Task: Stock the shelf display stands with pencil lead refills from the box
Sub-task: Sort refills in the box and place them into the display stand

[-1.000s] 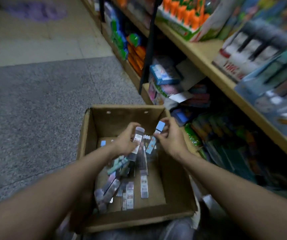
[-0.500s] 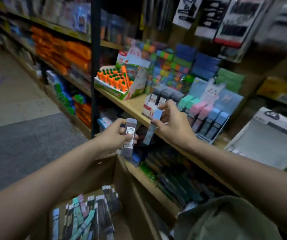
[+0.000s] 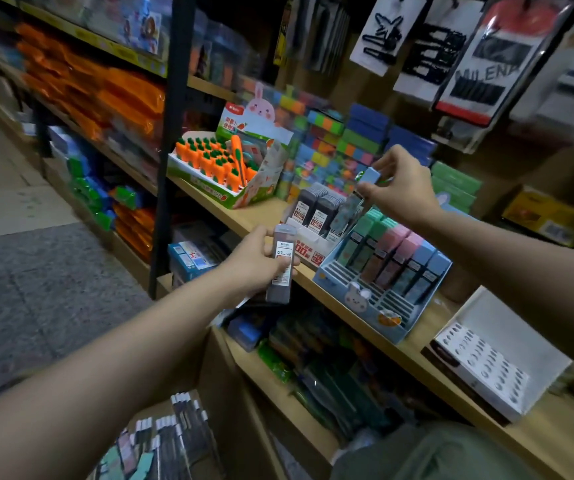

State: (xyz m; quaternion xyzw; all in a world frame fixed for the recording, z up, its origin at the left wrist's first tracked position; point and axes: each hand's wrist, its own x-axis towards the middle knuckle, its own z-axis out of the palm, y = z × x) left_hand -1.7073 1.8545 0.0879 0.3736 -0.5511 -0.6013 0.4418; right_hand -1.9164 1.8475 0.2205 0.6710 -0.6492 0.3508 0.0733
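My left hand grips a grey 0.7 lead refill case upright in front of the shelf edge. My right hand pinches a blue-capped refill by its top, hanging above the light blue bunny display stand, which holds rows of green, pink and blue refills. To the left of it stands a white-and-red stand filled with dark grey refills. The cardboard box sits low in view, with several refills lying inside.
A carrot-eraser display and stacked colourful blocks stand behind on the wooden shelf. A white perforated box sits at the right. Hair-clip cards hang above. A black shelf post and grey floor lie to the left.
Both hands lifted out of the box, each with a refill, and rose to the shelf. My right hand has moved further up and right over the blue stand.
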